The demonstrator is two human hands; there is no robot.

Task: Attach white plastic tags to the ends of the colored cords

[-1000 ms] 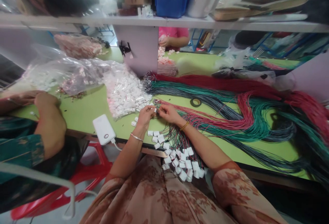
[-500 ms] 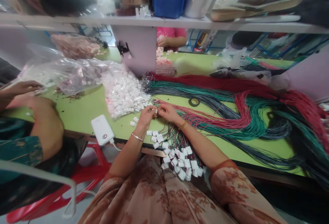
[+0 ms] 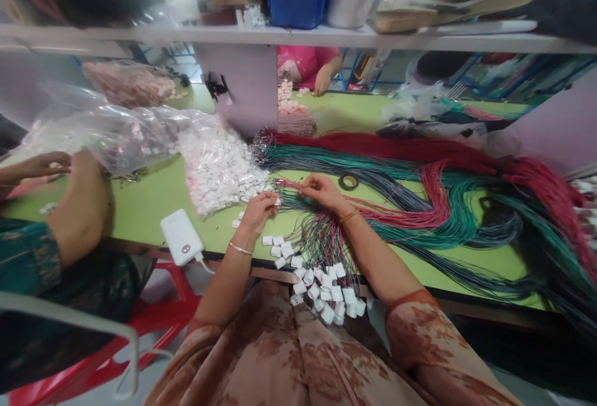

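White connector (image 3: 277, 201): pinched at the fingertips of the left hand (image 3: 256, 208), low over the green desk (image 3: 149, 201), just beside the spilled heap of connectors (image 3: 219, 166).
Right hand (image 3: 321, 189): fingers closed narrow on a few thin wires (image 3: 290, 185), held just above the loose bundle.
Gap: connector and wire ends near each other; touching or not, cannot tell.
Wire axis: long axis roughly left to right across the desk; free ends pointing left toward the left hand, the rest trailing right into the red and green skeins (image 3: 443, 207).
Connector facing: too small to tell.
Likely slip: thin ends splaying or bending, probably from a loose pinch or a tilted connector.
Likely snag: held wires catching neighbouring strands, since the bundle lies tangled beneath.
Edge risk: finished bunch (image 3: 326, 288) hanging over the near edge, perhaps dragged off by a forearm.
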